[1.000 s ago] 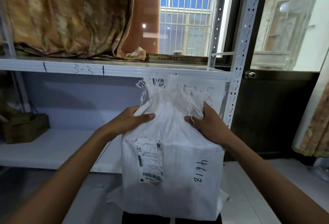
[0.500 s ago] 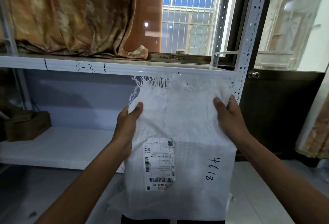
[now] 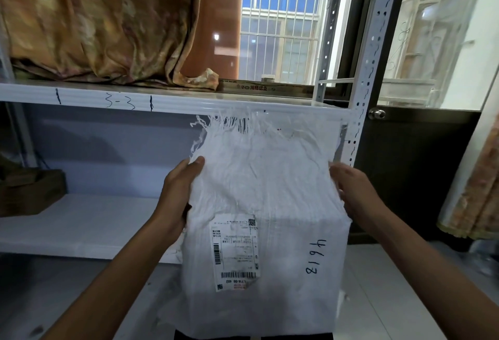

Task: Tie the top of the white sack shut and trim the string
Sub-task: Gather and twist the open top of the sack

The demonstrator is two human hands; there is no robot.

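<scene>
A white woven sack (image 3: pixel 272 193) stands upright in front of me, with a shipping label (image 3: pixel 235 252) and the handwritten number 4618 on its face. Its frayed top edge (image 3: pixel 251 126) is spread flat and wide, reaching up to the shelf's front rail. My left hand (image 3: pixel 178 199) grips the sack's left edge, thumb on the front. My right hand (image 3: pixel 353 191) holds the right edge, fingers partly behind the fabric. No string or cutting tool is in view.
A white metal shelving unit (image 3: pixel 172 101) stands right behind the sack, marked 3-3, with a perforated upright (image 3: pixel 370 50) at the right. Patterned cloth (image 3: pixel 94 28) lies on the upper shelf. A wooden box (image 3: pixel 32 191) sits on the lower shelf at left. A dark door with a knob (image 3: pixel 377 114) is at the right.
A second ago both hands pinched the sack's neck bunched together. They have since moved apart to the sack's side edges, pulling the top out flat and wide.
</scene>
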